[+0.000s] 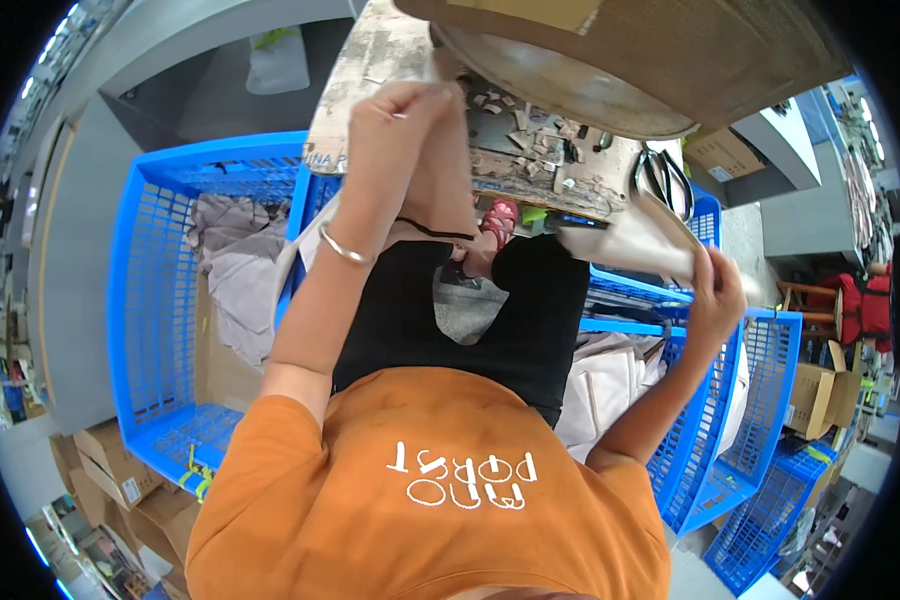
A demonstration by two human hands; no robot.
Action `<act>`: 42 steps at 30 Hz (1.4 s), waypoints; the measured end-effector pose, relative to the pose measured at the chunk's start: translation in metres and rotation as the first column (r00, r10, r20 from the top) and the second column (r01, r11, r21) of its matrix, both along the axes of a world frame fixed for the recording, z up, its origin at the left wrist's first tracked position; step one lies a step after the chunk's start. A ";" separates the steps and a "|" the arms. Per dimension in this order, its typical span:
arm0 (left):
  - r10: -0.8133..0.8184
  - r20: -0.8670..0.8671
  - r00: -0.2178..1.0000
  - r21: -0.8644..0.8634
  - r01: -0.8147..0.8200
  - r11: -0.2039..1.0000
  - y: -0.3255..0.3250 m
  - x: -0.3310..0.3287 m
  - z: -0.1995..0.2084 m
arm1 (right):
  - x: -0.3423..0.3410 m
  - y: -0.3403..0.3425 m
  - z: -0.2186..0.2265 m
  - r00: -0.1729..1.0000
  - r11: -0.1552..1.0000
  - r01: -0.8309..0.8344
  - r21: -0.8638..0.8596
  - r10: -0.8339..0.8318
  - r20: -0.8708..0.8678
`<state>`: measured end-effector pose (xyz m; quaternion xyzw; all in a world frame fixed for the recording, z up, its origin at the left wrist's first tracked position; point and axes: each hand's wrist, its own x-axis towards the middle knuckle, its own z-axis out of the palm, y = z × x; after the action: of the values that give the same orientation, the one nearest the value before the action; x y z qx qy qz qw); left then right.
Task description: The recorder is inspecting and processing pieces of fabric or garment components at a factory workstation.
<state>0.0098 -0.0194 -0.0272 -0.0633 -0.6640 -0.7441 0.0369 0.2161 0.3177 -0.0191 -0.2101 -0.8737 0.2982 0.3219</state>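
A seated worker in an orange shirt (440, 430) and black trousers (390, 320) is seen from above, with a worn wooden table (370, 60) in front. The two hands are held well apart. The left hand (395, 115), a bracelet (346, 247) at its wrist, is raised over the table's near edge and curled tight on a tan fabric piece (442, 185), which hangs toward the lap and is trimmed in black at its lower edge. A pale fabric piece (635, 245) is pinched at its right end by the right hand (718, 290), out beyond the right knee; both pieces are blurred.

On the table, small scraps (540, 150) are strewn, and black-handled scissors (667, 178) lie near the right corner. A large brown machine body (690, 60) looms above. Grey cloth (235, 260) is heaped in a blue crate (120, 310) at the left; pale pieces (610, 385) are stacked at the right.

The step in hand is judged to be the handling of separate pieces, one per hand. For the next move, a firm grip and edges kept flat and untwisted would be called for.
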 end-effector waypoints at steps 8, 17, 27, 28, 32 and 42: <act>-0.131 -0.426 0.895 -0.442 -0.080 0.894 0.032 0.098 -0.006 | 0.092 0.010 -0.053 0.869 0.762 0.384 0.522 -0.489 0.075; -0.621 -0.508 0.597 -0.773 0.003 0.635 0.079 0.205 -0.015 | 0.054 -0.222 -0.078 0.850 0.847 -0.526 0.078 0.519 0.094; -0.238 -0.570 0.786 -0.427 -0.036 0.904 0.046 0.199 -0.003 | 0.018 -0.163 -0.023 0.880 0.880 -0.414 0.232 0.452 -0.144; -0.162 -0.534 0.830 -0.421 -0.095 0.902 0.037 0.192 -0.004 | 0.019 -0.149 -0.013 0.914 0.893 -0.388 0.226 0.404 -0.027; -0.216 -0.302 0.928 -0.517 0.031 0.855 0.007 0.163 -0.017 | 0.002 -0.119 0.016 0.921 0.922 -0.345 0.178 0.368 -0.124; -0.324 0.037 0.945 -0.531 0.294 0.795 -0.005 0.096 -0.010 | -0.038 -0.091 0.029 0.913 0.916 -0.393 0.085 0.400 -0.082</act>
<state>0.1061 -0.0241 -0.0371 -0.1991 -0.8223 -0.5262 -0.0854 0.1777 0.2266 0.0101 -0.0029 -0.8908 0.3377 0.3040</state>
